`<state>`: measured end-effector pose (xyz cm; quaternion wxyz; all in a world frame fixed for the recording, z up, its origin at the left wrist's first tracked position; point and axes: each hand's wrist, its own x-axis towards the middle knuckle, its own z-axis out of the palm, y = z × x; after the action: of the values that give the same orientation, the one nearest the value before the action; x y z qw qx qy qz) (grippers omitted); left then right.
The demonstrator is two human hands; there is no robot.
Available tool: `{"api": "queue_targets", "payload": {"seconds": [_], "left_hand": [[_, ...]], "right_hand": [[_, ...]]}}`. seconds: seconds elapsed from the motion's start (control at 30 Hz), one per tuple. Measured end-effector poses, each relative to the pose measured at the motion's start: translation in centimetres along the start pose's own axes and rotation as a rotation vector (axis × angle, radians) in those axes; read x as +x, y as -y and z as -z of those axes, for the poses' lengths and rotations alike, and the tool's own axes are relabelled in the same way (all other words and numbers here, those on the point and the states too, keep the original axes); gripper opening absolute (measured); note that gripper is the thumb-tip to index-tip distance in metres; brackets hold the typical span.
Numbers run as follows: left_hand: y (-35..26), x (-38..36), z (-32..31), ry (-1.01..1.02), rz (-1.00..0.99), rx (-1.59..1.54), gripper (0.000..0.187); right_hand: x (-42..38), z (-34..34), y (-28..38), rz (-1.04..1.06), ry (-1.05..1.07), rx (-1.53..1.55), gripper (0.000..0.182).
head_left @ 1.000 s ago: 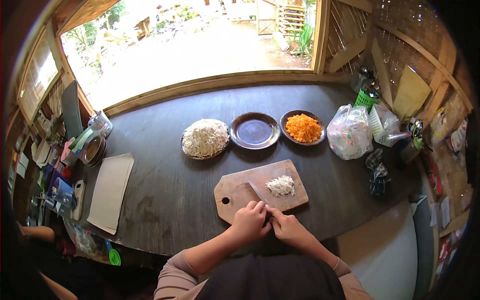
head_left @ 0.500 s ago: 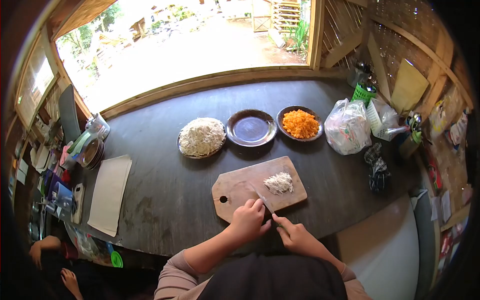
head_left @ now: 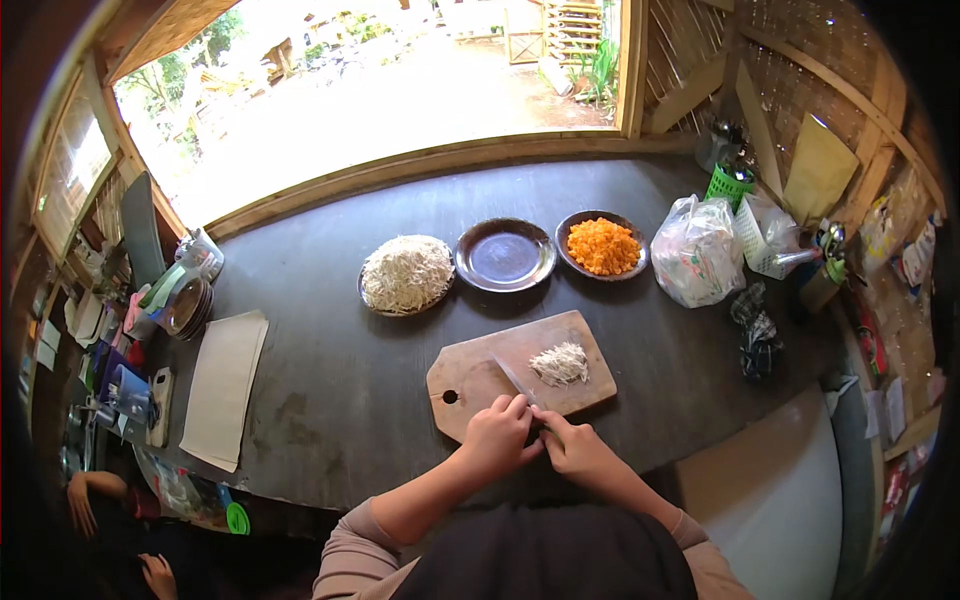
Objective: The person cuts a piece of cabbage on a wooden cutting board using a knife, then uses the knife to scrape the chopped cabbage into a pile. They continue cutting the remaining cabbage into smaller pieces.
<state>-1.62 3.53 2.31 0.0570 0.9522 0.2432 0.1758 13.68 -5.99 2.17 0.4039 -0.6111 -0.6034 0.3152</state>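
Note:
My right hand (head_left: 575, 443) is closed on the handle of a knife (head_left: 515, 378), whose blade points up and left over the wooden cutting board (head_left: 470, 370). Beside it, at the board's front edge, my left hand (head_left: 498, 435) has its fingers curled by the blade; what they hold, if anything, is hidden. A small pile of pale shreds (head_left: 560, 365) lies on the board's right part. Beyond the board stand a plate heaped with pale shreds (head_left: 408, 272), an empty dark plate (head_left: 506, 255) and a plate of chopped orange food (head_left: 604, 247).
A filled plastic bag (head_left: 697, 250) and a dark crumpled bag (head_left: 757, 330) lie at the right, near a green basket (head_left: 730, 183). Brown paper sheets (head_left: 225, 390) and stacked plates (head_left: 188, 306) are at the left. Another person's hand (head_left: 158, 576) shows at lower left.
My right hand has moved slightly up and closer to my left hand. The knife blade has shifted up and left. The other person's hands have moved a little.

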Motion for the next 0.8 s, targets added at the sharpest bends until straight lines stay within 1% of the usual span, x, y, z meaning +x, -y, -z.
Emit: {"api": "queue_targets", "payload": {"seconds": [0.13,0.2,0.23,0.3,0.37,0.43,0.5,0.6,0.73,0.8], "left_hand": [[-0.1,-0.1,0.0,0.023,0.005,0.025,0.036],[-0.1,-0.1,0.1,0.043,0.016,0.028,0.037],[-0.1,-0.1,0.1,0.036,0.012,0.03,0.038],[-0.1,-0.1,0.1,0.034,0.006,0.028,0.039],[-0.1,-0.1,0.2,0.0,-0.006,0.017,0.042],[-0.1,0.0,0.2,0.017,-0.003,0.014,0.043],[-0.2,0.1,0.3,0.035,0.003,0.013,0.043],[-0.3,0.1,0.6,0.065,0.019,0.015,0.042],[-0.2,0.3,0.8,0.061,0.013,-0.008,0.039],[-0.2,0.2,0.8,0.071,0.018,-0.006,0.038]], "right_hand": [[-0.9,0.1,-0.1,0.036,-0.024,-0.001,0.038],[-2.0,0.6,0.7,-0.043,0.0,-0.004,0.039],[-2.4,0.9,1.1,-0.043,0.001,-0.002,0.039],[-3.1,1.6,1.9,-0.138,0.047,0.008,0.04],[-3.5,2.0,2.3,-0.145,0.05,0.014,0.039],[-3.6,2.1,2.2,-0.147,0.054,0.016,0.039],[-3.6,1.8,1.7,-0.073,0.019,-0.003,0.039],[-3.4,1.8,1.6,-0.125,0.05,-0.035,0.039],[-2.5,1.3,1.1,-0.143,0.048,-0.022,0.039],[-2.0,0.8,0.7,-0.04,-0.001,0.022,0.038]]}}
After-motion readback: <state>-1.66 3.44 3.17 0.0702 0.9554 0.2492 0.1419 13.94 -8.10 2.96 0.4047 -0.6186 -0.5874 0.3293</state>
